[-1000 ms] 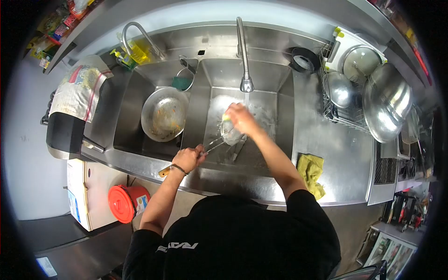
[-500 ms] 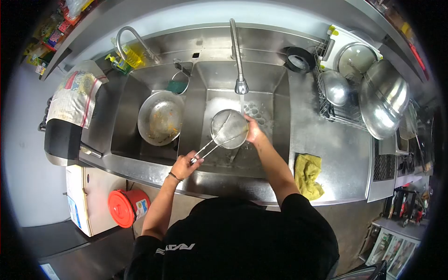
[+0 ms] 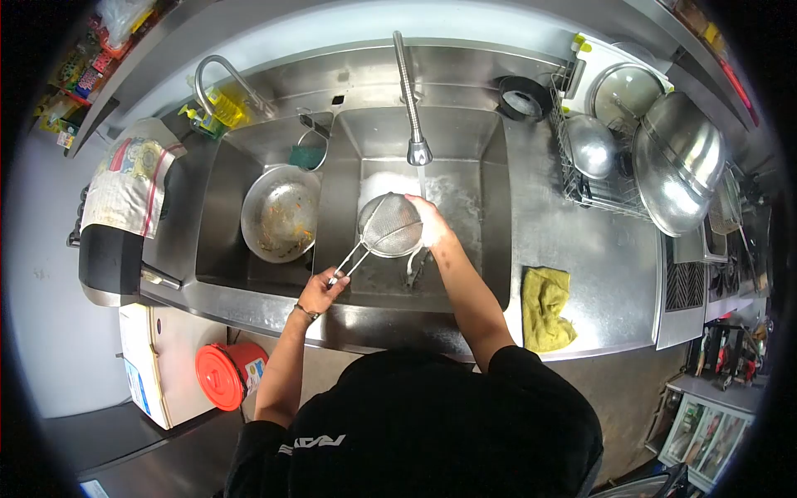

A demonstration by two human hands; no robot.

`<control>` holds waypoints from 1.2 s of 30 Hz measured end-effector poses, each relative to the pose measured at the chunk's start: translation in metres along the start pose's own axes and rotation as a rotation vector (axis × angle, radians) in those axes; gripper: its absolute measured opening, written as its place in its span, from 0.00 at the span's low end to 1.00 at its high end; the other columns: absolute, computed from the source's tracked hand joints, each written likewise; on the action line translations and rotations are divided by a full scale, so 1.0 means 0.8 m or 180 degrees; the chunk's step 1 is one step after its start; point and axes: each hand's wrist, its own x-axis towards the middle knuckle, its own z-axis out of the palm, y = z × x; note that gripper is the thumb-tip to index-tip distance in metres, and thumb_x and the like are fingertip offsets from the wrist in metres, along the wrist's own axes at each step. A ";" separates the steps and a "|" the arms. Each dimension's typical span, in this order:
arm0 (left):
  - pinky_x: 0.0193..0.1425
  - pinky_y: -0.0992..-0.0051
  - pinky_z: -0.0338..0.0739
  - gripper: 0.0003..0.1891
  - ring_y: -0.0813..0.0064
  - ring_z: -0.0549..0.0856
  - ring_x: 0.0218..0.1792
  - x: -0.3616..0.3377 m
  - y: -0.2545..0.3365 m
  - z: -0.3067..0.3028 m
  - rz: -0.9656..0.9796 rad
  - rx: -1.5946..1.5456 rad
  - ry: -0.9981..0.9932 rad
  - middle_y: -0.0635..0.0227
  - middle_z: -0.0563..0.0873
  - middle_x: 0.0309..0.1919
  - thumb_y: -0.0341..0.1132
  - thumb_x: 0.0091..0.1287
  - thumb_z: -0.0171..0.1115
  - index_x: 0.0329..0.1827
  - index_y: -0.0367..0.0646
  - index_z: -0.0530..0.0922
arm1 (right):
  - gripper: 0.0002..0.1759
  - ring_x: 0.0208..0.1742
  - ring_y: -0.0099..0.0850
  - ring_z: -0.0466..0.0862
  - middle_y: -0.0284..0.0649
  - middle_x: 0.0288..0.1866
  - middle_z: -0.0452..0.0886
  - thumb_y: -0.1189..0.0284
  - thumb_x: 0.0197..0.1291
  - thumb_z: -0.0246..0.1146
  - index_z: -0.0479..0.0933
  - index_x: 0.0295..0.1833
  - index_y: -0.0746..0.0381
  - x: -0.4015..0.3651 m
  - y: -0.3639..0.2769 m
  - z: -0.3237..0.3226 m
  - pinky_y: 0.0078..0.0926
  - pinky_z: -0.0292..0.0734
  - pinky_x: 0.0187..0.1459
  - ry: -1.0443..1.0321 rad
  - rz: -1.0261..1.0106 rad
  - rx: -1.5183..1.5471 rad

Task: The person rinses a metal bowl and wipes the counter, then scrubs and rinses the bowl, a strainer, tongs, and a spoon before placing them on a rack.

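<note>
A round mesh strainer (image 3: 390,224) is held over the right sink basin (image 3: 465,286). My left hand (image 3: 321,292) is closed round its wire handle at the lower left. My right hand (image 3: 432,224) is at the strainer's right rim, with its fingers partly hidden behind it; whether they grip it is unclear. Water runs from the flexible faucet (image 3: 419,152) onto or beside my right hand, and foamy water lies in the basin under it.
In the left basin sits a metal pan (image 3: 281,214) with orange food bits, near a green scouring pad (image 3: 307,157). A yellow-green cloth (image 3: 545,309) lies on the right counter. Behind it, a dish rack (image 3: 610,199) holds bowls and lids. A red bucket (image 3: 222,378) stands lower left.
The strainer and both hands have shifted slightly left, and the strainer is tilted differently. My right hand is now nearer the top right of the rim, under the water.
</note>
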 end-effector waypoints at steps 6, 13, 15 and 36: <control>0.21 0.78 0.64 0.10 0.84 0.66 0.16 -0.001 0.006 -0.002 0.0230 0.0442 0.0225 0.72 0.70 0.12 0.39 0.61 0.61 0.31 0.42 0.75 | 0.23 0.50 0.41 0.76 0.45 0.49 0.76 0.56 0.60 0.53 0.73 0.50 0.64 0.018 -0.010 -0.018 0.42 0.71 0.49 0.1224 0.0029 -0.2566; 0.25 0.71 0.73 0.10 0.68 0.82 0.20 0.007 0.002 0.026 0.0774 0.0723 0.0636 0.61 0.78 0.15 0.38 0.60 0.61 0.37 0.43 0.74 | 0.41 0.59 0.40 0.67 0.46 0.65 0.62 0.41 0.56 0.53 0.60 0.64 0.62 0.068 0.037 -0.106 0.37 0.63 0.56 0.1126 -0.0582 -0.1217; 0.29 0.66 0.77 0.11 0.60 0.84 0.27 0.015 0.014 0.037 0.0752 0.1680 0.0398 0.59 0.82 0.24 0.35 0.62 0.56 0.46 0.46 0.74 | 0.42 0.60 0.34 0.65 0.41 0.62 0.64 0.41 0.53 0.56 0.61 0.64 0.60 0.029 0.037 -0.050 0.34 0.62 0.57 0.0550 -0.1079 -0.0616; 0.18 0.78 0.72 0.25 0.79 0.77 0.15 0.070 0.063 0.085 -0.0726 -0.0093 -0.0939 0.67 0.77 0.18 0.57 0.59 0.58 0.35 0.38 0.72 | 0.18 0.14 0.25 0.63 0.30 0.15 0.63 0.53 0.57 0.52 0.65 0.24 0.54 0.023 0.063 -0.016 0.24 0.60 0.17 0.0216 -0.0053 0.0969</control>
